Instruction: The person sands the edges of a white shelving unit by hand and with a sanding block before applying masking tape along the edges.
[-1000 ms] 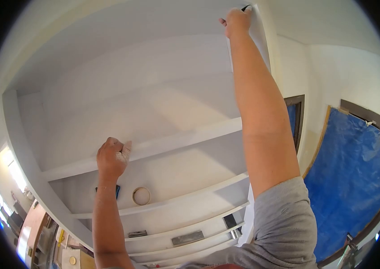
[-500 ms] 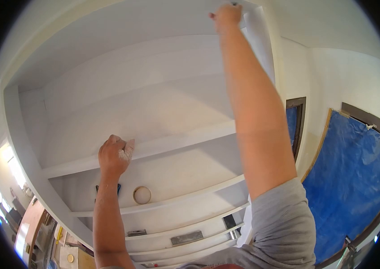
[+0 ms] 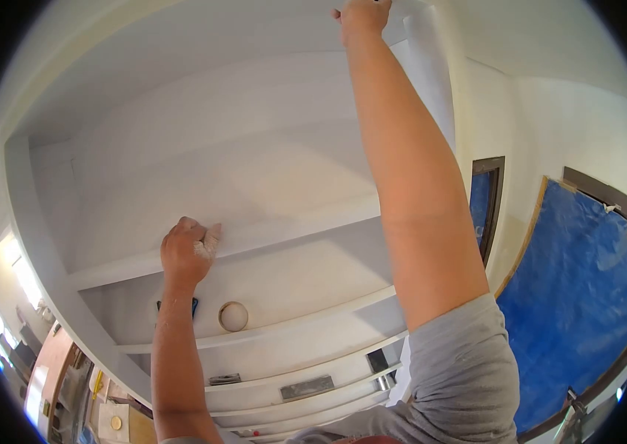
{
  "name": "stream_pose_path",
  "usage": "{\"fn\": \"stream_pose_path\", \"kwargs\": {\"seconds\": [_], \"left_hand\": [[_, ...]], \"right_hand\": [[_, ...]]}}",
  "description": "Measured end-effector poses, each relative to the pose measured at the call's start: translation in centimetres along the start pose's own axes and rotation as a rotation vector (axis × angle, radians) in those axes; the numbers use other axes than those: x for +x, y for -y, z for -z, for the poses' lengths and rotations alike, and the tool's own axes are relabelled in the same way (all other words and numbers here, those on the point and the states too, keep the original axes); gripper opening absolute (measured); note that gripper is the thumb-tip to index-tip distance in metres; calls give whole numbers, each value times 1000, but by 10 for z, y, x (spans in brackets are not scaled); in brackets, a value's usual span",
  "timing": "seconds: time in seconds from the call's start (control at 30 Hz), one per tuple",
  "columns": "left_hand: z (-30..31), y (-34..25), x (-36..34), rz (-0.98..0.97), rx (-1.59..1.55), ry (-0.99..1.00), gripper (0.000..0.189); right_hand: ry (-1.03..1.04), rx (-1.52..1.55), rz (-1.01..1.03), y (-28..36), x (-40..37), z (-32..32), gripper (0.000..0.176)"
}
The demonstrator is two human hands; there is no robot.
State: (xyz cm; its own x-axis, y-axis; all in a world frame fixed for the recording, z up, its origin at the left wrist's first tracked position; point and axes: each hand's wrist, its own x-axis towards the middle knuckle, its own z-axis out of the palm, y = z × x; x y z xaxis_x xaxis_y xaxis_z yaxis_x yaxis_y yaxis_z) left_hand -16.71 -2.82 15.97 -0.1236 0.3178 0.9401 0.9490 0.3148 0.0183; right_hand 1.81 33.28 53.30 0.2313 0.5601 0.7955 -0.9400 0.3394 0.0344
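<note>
My left hand (image 3: 186, 251), its thumb dusted white, is curled over the front edge of a white shelf (image 3: 299, 231). High up, my right hand (image 3: 364, 18) is at the underside of the white cabinet's top panel (image 3: 202, 44), close to its right corner. Its fingers are closed, and a small dark bit of something shows at them; the frame's upper edge cuts off the rest. On the shelf below my left hand stands a roll of tape (image 3: 233, 317). Beside it, a dark blue object (image 3: 194, 307) is partly hidden behind my left forearm.
Lower shelves hold a grey flat block (image 3: 307, 387), a small dark stack (image 3: 225, 379) and a metal cylinder (image 3: 385, 382). Blue plastic sheeting (image 3: 580, 311) covers an opening at right. A cluttered workbench (image 3: 53, 370) stands at lower left.
My right hand has shifted slightly left and up along the top panel, partly leaving the frame. My left hand stays at the shelf edge.
</note>
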Motion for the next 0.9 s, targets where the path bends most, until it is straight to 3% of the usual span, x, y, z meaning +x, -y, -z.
{"fn": "stream_pose_path", "kwargs": {"seconds": [0.03,0.13,0.17,0.27,0.3,0.4,0.5,0.6,0.63,0.73,0.83,0.9], "left_hand": [[1,1,0,7,9,9,33],[1,3,-2,-21,-27,-32,35],[4,3,-4,-14,-19,-28,35],[6,-1,-3,-9,6,-10,34],[6,-1,-3,-8,18,-4,35],[5,-1,-5,24,5,18,35],[8,-1,-4,31,6,10,36],[8,-2,-5,9,26,19,37],[8,0,-5,5,34,18,37],[8,1,-5,32,12,31,38],[9,0,-5,21,2,25,37],[9,0,-6,33,1,7,37]], "right_hand": [[-46,-143,2,17,-13,-4,72],[-127,-225,-16,54,-17,-6,75],[-108,-122,-36,49,-19,-6,78],[-60,-362,-16,36,-36,-30,80],[-104,-494,-102,45,-40,-32,81],[-92,-24,-67,16,35,32,79],[-97,-225,-41,40,10,21,74],[372,210,-199,-46,80,53,73],[-62,-112,-31,31,-14,-9,80],[-106,-300,-166,79,-46,-9,72],[-239,-322,-24,70,-62,-31,53],[-192,-400,-27,49,-65,-51,74]]}}
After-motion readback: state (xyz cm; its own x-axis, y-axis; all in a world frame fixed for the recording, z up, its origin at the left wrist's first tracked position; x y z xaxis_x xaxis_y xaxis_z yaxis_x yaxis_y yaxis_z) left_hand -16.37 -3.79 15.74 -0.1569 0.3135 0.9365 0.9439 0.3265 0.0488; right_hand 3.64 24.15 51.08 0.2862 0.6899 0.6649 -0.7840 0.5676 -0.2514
